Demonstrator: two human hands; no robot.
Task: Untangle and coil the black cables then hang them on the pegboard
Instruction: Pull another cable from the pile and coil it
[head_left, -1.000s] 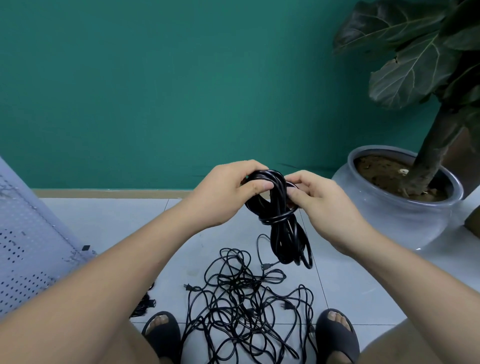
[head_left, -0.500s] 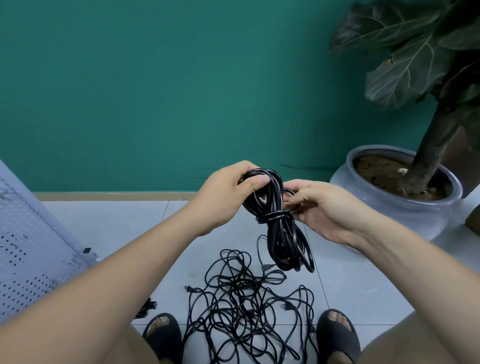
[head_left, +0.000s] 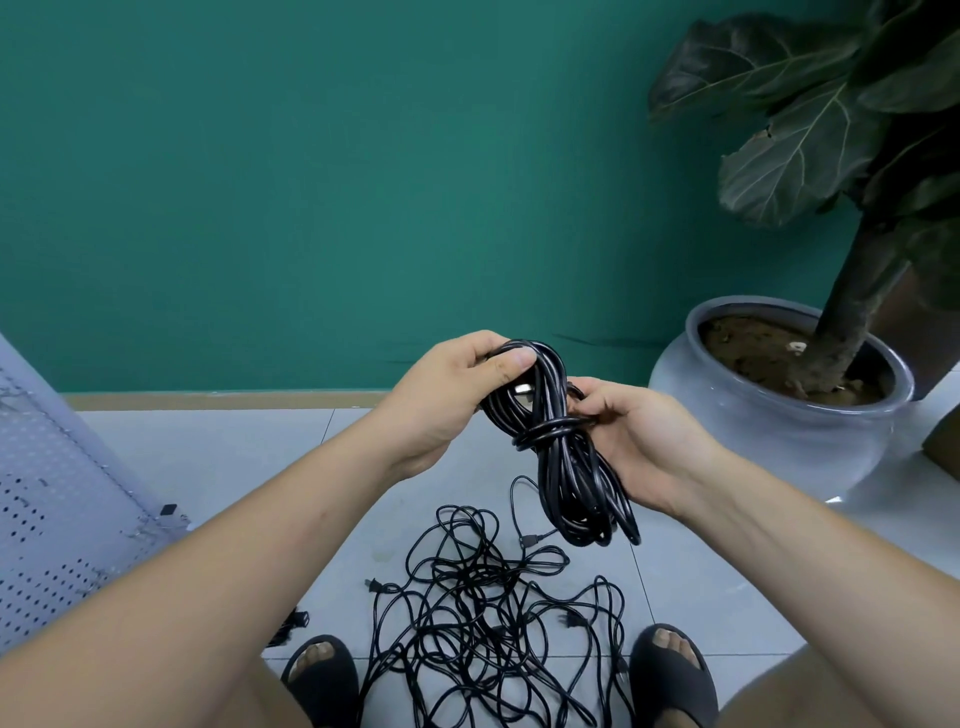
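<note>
A coiled black cable (head_left: 558, 457) hangs in front of me, bound round its middle by a wrap of its own cord. My left hand (head_left: 452, 400) grips the top loop, thumb pressed on it. My right hand (head_left: 639, 441) holds the coil at the wrap from the right side, palm turned up, fingers curled behind the cable. A tangled heap of black cables (head_left: 488, 618) lies on the tiled floor between my feet. The white pegboard (head_left: 57, 514) leans at the left edge.
A large grey plant pot (head_left: 779, 431) with a leafy plant stands at the right against the green wall. My feet in black slippers (head_left: 670, 675) flank the tangle. Another black cable end (head_left: 288, 626) lies by the pegboard's foot.
My right hand has dropped from the coil's top to the wrap and turned palm up. The coil has tilted so its lower loops swing right. My left hand keeps its grip.
</note>
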